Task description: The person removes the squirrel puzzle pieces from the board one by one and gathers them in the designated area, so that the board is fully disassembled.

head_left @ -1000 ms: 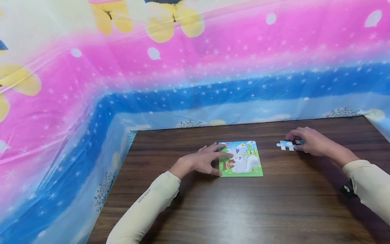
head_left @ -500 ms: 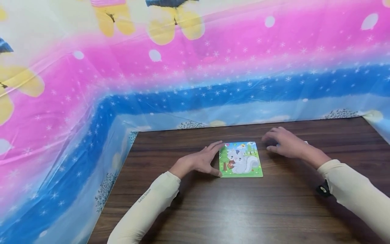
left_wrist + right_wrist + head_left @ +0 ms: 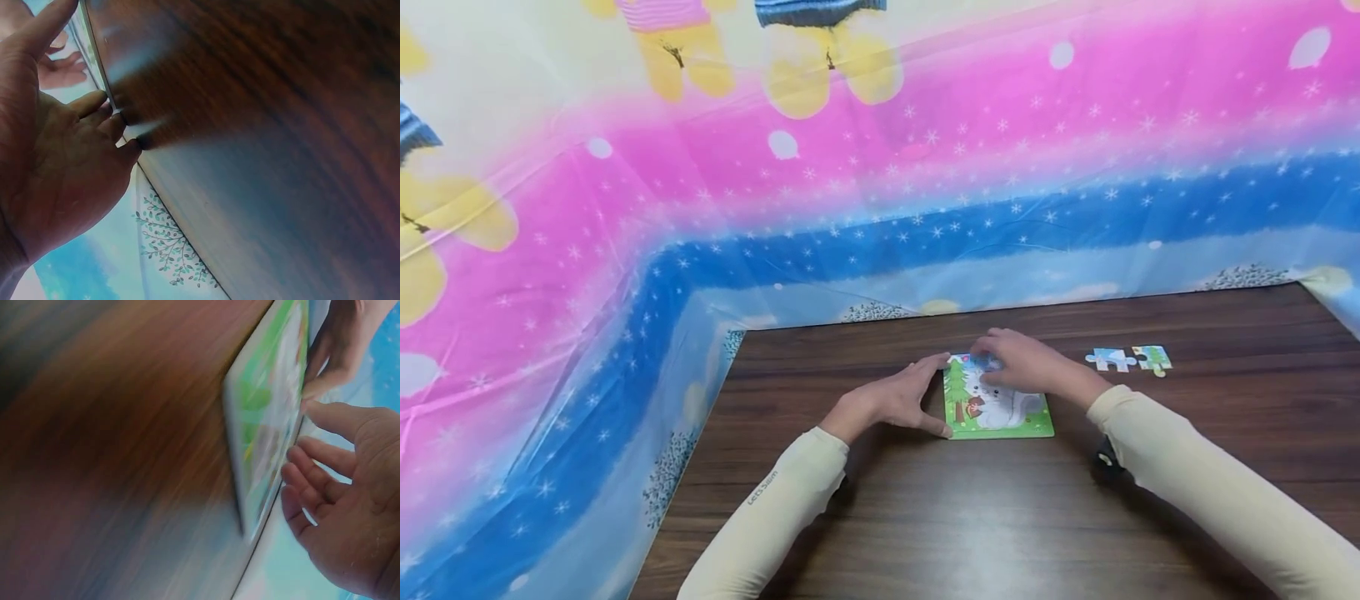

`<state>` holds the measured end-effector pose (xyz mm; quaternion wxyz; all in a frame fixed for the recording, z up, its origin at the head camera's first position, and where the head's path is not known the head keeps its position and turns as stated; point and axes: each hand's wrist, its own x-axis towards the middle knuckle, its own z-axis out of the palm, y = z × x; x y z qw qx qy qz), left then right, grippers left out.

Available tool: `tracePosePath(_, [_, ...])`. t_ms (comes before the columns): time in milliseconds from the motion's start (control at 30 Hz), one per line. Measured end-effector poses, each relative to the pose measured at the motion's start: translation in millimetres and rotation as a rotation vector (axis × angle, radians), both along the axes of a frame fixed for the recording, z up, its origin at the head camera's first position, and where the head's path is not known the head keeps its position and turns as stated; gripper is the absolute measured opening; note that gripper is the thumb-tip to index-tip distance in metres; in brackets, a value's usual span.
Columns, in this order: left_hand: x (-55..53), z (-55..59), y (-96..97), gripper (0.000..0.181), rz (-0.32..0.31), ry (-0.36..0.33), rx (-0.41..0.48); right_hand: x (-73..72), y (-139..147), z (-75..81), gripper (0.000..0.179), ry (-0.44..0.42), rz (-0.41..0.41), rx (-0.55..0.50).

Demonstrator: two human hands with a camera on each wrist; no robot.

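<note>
A square jigsaw puzzle (image 3: 1000,421) with a squirrel picture lies flat on the wooden table. My left hand (image 3: 891,396) spans its left edge, thumb at the near corner and fingers at the far corner. Over the puzzle's far part is my right hand (image 3: 1022,362), its fingertips at the picture and covering part of it. In the right wrist view the right hand (image 3: 356,500) has loosely bent fingers and an extended thumb, and no piece shows between them. The left wrist view shows the left hand (image 3: 62,150) with its fingers spread.
Two loose jigsaw pieces, a mostly blue one (image 3: 1110,360) and a green one (image 3: 1152,359), lie close together right of the puzzle. A patterned cloth (image 3: 880,242) hangs behind the dark wooden table (image 3: 970,517) and along its left side.
My right hand has moved left from the loose pieces to above the puzzle, uncovering both pieces. My left hand has stayed at the puzzle's left edge, its index finger drawn back off the picture.
</note>
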<state>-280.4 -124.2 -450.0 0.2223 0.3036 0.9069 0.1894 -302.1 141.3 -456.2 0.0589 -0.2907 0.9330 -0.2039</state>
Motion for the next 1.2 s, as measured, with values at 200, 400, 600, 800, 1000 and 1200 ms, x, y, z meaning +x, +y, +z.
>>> tracePosePath(200, [-0.5,0.3,0.8,0.122,0.004,-0.014,-0.006,5.8,-28.4,10.2,0.057,-0.056,-0.035,0.101])
tracePosePath(400, [1.6,1.6,0.1,0.123,0.009,-0.017,-0.021,7.5,-42.5,14.5,0.056,-0.06,-0.088,0.156])
tracePosePath(600, [0.9,2.0,1.2,0.122,0.008,-0.017,-0.01,3.2,-40.9,14.9,0.05,-0.083,-0.11,0.131])
tracePosePath(800, [0.7,3.0,2.5,0.122,0.008,-0.008,-0.02,-1.6,-37.4,12.1,0.045,-0.15,-0.106,0.045])
tracePosePath(1000, [0.1,3.0,3.4,0.123,0.005,-0.009,-0.02,-4.4,-34.1,5.9,0.042,-0.166,-0.107,-0.006])
tracePosePath(1200, [-0.4,3.2,2.3,0.123,0.001,-0.007,-0.018,-6.8,-32.5,0.5,0.045,-0.183,-0.084,-0.086])
